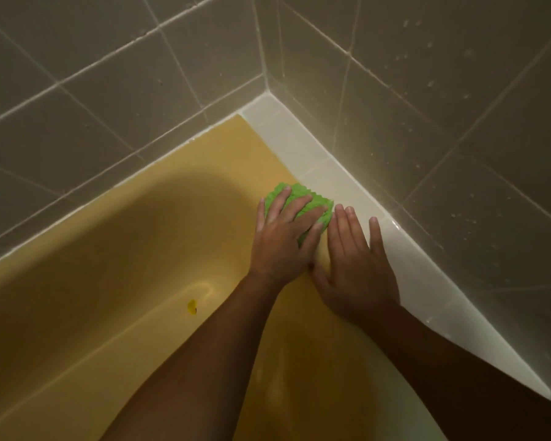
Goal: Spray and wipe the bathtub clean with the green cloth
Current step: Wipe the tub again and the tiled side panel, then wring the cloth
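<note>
Green cloth (299,198): we find it bunched on the yellow tub's flat end rim, under our left hand and just beside the white ledge.
Left hand (283,240): laid on top of the cloth, fingers spread and nearly straight, pressing down rather than curling round it.
Right hand (357,262): flat and holding nothing, fingers straight, just beside the cloth; one outer finger reaches onto the white ledge.
Bathtub (109,281): yellow; we see the basin drop away to the left beneath our forearms, with a small yellow spot (192,307) on its floor.
White ledge (427,275): a tiled strip between rim and right-hand wall.
Walls (109,90): grey-brown tiles, pale grout, meeting in a corner; droplets speckle the right-hand wall.
</note>
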### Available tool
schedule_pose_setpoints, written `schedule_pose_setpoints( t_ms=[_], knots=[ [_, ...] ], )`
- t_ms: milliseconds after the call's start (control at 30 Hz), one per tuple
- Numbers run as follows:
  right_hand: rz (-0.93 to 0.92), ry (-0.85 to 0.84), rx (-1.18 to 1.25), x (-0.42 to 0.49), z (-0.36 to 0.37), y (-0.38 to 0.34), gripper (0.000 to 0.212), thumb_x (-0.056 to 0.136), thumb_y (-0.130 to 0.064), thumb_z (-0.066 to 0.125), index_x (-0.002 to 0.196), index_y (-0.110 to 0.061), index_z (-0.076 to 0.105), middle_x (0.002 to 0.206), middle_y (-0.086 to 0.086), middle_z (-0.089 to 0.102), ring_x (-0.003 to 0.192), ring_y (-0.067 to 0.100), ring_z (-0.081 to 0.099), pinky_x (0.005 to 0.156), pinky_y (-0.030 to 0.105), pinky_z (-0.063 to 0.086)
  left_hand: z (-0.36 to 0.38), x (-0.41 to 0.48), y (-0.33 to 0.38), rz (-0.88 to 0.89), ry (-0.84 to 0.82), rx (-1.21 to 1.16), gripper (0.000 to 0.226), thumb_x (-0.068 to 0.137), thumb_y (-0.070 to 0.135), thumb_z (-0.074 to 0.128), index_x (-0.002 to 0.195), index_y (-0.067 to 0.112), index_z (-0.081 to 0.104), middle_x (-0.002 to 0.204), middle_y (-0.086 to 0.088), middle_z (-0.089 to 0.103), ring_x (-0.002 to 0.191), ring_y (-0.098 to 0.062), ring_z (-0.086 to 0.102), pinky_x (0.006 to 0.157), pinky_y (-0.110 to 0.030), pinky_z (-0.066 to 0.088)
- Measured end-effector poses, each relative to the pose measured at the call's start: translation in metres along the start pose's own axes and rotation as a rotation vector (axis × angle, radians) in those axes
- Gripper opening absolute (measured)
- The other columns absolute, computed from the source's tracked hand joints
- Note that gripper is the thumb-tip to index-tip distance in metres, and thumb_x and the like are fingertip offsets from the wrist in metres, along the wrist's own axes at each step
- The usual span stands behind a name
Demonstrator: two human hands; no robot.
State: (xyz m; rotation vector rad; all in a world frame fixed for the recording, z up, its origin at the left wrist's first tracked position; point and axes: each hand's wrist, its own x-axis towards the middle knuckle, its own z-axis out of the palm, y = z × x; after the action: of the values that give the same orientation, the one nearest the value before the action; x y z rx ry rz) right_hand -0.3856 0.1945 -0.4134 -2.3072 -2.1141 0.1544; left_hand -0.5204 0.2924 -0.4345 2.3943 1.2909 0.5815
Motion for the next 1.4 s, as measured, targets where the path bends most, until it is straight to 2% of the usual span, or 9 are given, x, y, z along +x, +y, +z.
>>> schedule_pose_setpoints(
  t_ms=[167,333,533,700,867,933,1067,1167,1400],
  knots=[
    [-0.031,0.022,0.001,0.046,0.0,-0.015,0.085,0.102,-0.064,0.021,0.16,-0.003,0.03,0.168,0.017,0.026,0.158,0.031,0.019,0.125,0.059,0.012,-0.012,0.034,-0.035,0.0,0.02,0.026,0.037,0.105,0.045,0.045,0.134,0.04,0.066,0.15,0.012,0.055,0.155,-0.019,0.027,0.126,-0.063,0.009],
    [-0.067,0.023,-0.012,0.082,0.003,-0.024,0.086,0.101,-0.063,0.028,0.161,-0.002,0.028,0.169,0.016,0.024,0.159,0.03,0.016,0.126,0.058,0.01,-0.026,0.066,-0.069,-0.03,0.034,0.071,0.037,0.104,0.046,0.045,0.134,0.041,0.066,0.149,0.013,0.056,0.154,-0.019,0.029,0.126,-0.061,0.006],
    [-0.095,0.006,-0.014,0.105,0.004,-0.03,0.088,0.101,-0.066,0.027,0.163,-0.003,0.022,0.172,0.014,0.017,0.16,0.028,0.008,0.127,0.058,0.007,-0.053,0.102,-0.112,-0.09,0.014,0.149,0.041,0.105,0.048,0.04,0.14,0.04,0.062,0.153,0.011,0.054,0.154,-0.019,0.03,0.126,-0.059,0.01],
    [-0.106,-0.003,-0.017,0.112,0.001,-0.031,0.089,0.101,-0.067,0.028,0.163,-0.005,0.02,0.172,0.013,0.015,0.161,0.026,0.003,0.127,0.057,0.004,-0.07,0.101,-0.146,-0.284,0.148,0.207,0.044,0.105,0.047,0.038,0.142,0.037,0.061,0.154,0.006,0.054,0.151,-0.025,0.034,0.121,-0.058,0.022],
    [-0.111,-0.01,0.002,0.12,0.001,-0.033,0.088,0.101,-0.067,0.026,0.163,-0.005,0.022,0.172,0.013,0.016,0.161,0.028,0.006,0.126,0.059,0.007,-0.059,0.1,-0.131,-0.531,0.238,0.171,0.044,0.107,0.041,0.038,0.145,0.033,0.058,0.157,0.002,0.049,0.154,-0.027,0.027,0.125,-0.059,0.009],
    [-0.117,0.005,-0.001,0.122,0.003,-0.034,0.087,0.101,-0.067,0.025,0.163,-0.006,0.021,0.172,0.012,0.016,0.161,0.028,0.005,0.126,0.058,0.006,-0.053,0.121,-0.114,-0.567,0.228,0.151,0.042,0.107,0.04,0.04,0.145,0.035,0.058,0.158,0.003,0.048,0.154,-0.026,0.026,0.124,-0.058,0.007],
    [-0.118,0.039,0.015,0.127,0.004,-0.034,0.078,0.104,-0.057,0.026,0.163,-0.006,0.024,0.171,0.013,0.021,0.16,0.028,0.012,0.127,0.056,0.006,-0.048,0.135,-0.095,-0.366,0.078,0.212,0.042,0.107,0.041,0.039,0.145,0.039,0.057,0.158,0.008,0.049,0.153,-0.023,0.027,0.124,-0.056,0.009],
    [-0.126,0.069,0.049,0.116,0.003,-0.033,0.072,0.105,-0.046,0.029,0.161,-0.001,0.028,0.168,0.017,0.026,0.158,0.031,0.019,0.127,0.055,0.013,-0.048,0.119,-0.084,-0.231,-0.018,0.191,0.041,0.107,0.042,0.039,0.145,0.043,0.055,0.157,0.012,0.049,0.154,-0.021,0.026,0.125,-0.056,0.008],
    [-0.105,0.029,0.044,0.044,0.008,-0.012,0.069,0.105,-0.042,0.024,0.16,-0.001,0.029,0.167,0.019,0.028,0.158,0.033,0.021,0.125,0.056,0.017,-0.025,0.058,-0.029,-0.055,-0.058,0.106,0.042,0.105,0.042,0.038,0.14,0.041,0.061,0.15,0.012,0.056,0.152,-0.022,0.032,0.123,-0.062,0.014]
  ],
)
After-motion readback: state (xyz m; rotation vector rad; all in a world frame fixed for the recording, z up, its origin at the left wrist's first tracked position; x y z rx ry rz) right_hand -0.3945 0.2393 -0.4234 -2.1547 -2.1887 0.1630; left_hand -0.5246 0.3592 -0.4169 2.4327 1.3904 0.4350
